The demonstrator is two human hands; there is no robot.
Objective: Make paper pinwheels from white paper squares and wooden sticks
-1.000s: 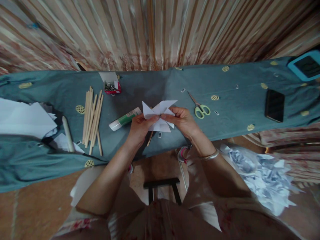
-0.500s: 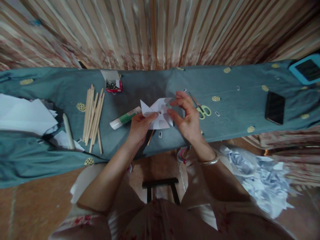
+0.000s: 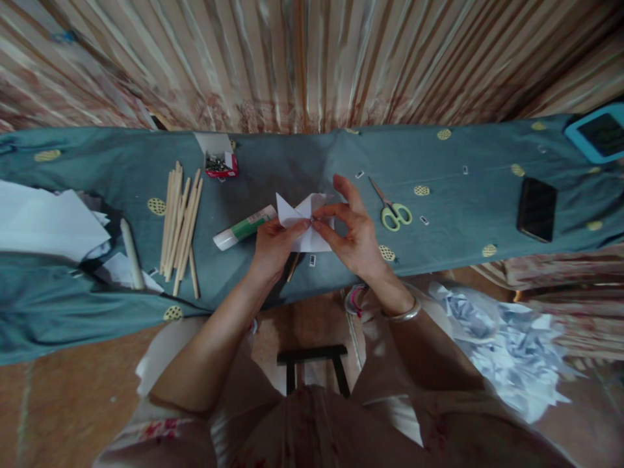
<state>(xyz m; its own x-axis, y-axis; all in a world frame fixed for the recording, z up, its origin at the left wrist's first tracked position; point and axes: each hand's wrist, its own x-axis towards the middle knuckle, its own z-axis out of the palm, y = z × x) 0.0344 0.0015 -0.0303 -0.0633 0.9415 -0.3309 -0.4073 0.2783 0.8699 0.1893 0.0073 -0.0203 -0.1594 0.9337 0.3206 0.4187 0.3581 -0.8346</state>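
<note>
Your left hand (image 3: 271, 248) gripped the folded white paper (image 3: 305, 208) at frame centre, from its left side. Your right hand's (image 3: 356, 240) fingertips met the paper's middle, beside the left thumb; whether they grasped anything could not be told.

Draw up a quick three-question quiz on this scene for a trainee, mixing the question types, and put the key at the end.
1. Multiple choice. Which of these lies nearest the right hand?
A) the black phone
B) the green-handled scissors
C) the red box

2. True or false. The green and white tube lies between the bundle of wooden sticks and the left hand.

3. Short answer. What is the left hand holding?

Key: 1. B. 2. True. 3. A piece of folded white paper.
</note>
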